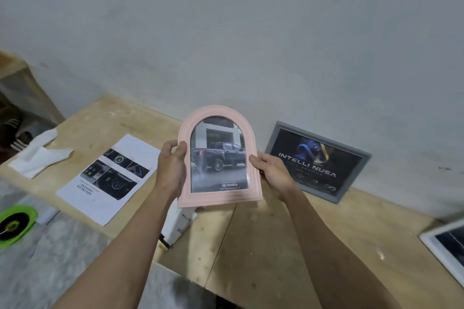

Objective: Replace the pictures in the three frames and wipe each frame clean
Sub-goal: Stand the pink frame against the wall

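A pink arched picture frame is held upright in the air above a pale plywood table, its front turned toward the camera. Behind its glazing a photograph of a dark pickup truck in front of a building is seen, with a Toyota logo printed near the bottom. The frame's left edge is gripped by the left hand, thumb on the front and fingers curled behind. Its right edge is gripped in the same way by the right hand, thumb laid on the front rim. To the right, a grey rectangular frame is leaned against the grey wall, showing a dark picture lettered "INTELLI NUSA". At the far right edge, part of a white frame is laid flat on the table. To the left, a printed sheet with car interior photographs is laid flat, and beyond it a crumpled white cloth. A green round object is seen at the lower left, off the table.
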`<state>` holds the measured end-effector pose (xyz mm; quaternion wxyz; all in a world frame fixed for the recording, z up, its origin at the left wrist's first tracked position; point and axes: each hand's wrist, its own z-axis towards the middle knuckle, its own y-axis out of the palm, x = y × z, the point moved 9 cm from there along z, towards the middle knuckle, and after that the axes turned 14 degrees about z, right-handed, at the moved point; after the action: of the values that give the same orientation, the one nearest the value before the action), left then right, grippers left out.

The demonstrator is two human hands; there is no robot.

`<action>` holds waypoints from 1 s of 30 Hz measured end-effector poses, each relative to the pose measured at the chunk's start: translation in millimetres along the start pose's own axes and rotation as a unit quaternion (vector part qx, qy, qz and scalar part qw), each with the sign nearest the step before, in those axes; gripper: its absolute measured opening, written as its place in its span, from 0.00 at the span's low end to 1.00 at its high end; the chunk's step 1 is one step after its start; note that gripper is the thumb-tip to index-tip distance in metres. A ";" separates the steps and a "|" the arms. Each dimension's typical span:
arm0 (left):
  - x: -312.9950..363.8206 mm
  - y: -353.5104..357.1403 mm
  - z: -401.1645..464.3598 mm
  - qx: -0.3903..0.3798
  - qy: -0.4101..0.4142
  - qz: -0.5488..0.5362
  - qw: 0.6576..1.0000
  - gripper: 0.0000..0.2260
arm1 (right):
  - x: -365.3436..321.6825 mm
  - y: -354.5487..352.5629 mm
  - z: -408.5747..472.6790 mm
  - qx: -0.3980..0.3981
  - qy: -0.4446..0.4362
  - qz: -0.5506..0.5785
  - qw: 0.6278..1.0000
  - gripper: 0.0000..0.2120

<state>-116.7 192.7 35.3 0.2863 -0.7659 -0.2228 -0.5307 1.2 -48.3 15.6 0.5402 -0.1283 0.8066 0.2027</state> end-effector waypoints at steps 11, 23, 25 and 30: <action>62.8 147.9 -103.0 -0.311 0.120 0.162 0.929 0.03 | -44.4 -159.4 -159.2 0.184 -0.085 -0.037 0.979 0.07; 55.7 387.6 -193.6 -0.364 0.214 0.229 0.877 0.14 | -32.4 -385.7 -244.1 0.322 -0.073 -0.128 0.935 0.13; 43.6 431.2 -194.0 -0.356 0.215 0.246 0.875 0.10 | -24.0 -428.8 -232.8 0.330 -0.065 -0.160 0.928 0.16; 12.6 506.2 -182.4 -0.321 0.217 0.297 0.872 0.02 | -0.5 -502.6 -196.6 0.346 -0.061 -0.186 0.917 0.09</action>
<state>89.1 -302.8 -5.4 0.2098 -0.7112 0.2661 -0.6159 54.4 -584.7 -12.9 0.6267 -0.0688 0.7536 -0.1862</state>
